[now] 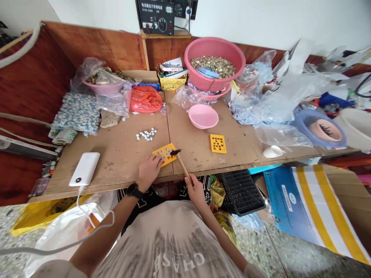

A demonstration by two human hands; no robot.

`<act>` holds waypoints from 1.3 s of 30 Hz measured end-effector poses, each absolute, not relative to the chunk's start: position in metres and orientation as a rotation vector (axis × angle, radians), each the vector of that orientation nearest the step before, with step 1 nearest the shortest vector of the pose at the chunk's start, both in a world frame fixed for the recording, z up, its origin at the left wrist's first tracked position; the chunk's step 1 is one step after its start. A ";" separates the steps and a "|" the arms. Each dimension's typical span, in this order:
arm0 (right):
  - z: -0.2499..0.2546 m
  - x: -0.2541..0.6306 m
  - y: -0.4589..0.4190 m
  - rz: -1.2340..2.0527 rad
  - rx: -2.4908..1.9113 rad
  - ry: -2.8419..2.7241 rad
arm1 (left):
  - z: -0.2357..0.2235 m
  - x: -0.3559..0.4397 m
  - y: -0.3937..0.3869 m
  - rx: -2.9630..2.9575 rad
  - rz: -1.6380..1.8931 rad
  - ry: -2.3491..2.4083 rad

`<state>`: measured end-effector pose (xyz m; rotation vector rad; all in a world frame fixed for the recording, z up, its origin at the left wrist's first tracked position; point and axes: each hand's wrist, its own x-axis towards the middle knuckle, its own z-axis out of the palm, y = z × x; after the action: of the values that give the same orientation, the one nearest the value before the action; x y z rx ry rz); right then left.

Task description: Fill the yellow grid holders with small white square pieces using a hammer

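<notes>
My left hand (148, 171), with a black watch on its wrist, rests closed at the near corner of a yellow grid tray (165, 153) on the wooden table (121, 154), holding it down. Small pieces fill some of the tray's cells. My right hand (196, 190) grips the wooden handle of a small hammer (180, 160), whose dark head sits over the tray's right edge. A little heap of small white and blue parts (146, 134) lies just beyond the tray. A second yellow grid tray (218, 143) lies to the right.
A small pink bowl (203, 116) and a big pink basin of metal bits (215, 61) stand behind. Plastic bags (269, 96), an orange bag (145, 99) and a white power bank (85, 168) lie around. A black crate (240, 191) sits below the table.
</notes>
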<state>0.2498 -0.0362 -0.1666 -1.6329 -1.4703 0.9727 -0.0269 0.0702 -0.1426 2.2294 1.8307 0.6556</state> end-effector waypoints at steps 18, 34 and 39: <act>-0.151 0.266 -0.034 0.953 -1.604 -1.691 | -0.139 -0.018 0.084 1.945 0.703 1.885; -0.151 0.243 -0.023 0.724 -1.744 -1.735 | -0.159 -0.054 0.061 1.404 1.263 1.892; -0.166 0.253 -0.013 0.757 -1.693 -1.582 | -0.153 -0.071 0.101 1.562 1.182 1.976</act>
<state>0.2533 -0.0129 -0.1659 -1.6926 -1.5821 0.7567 -0.0706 0.1005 -0.1526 1.5621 1.9765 1.1825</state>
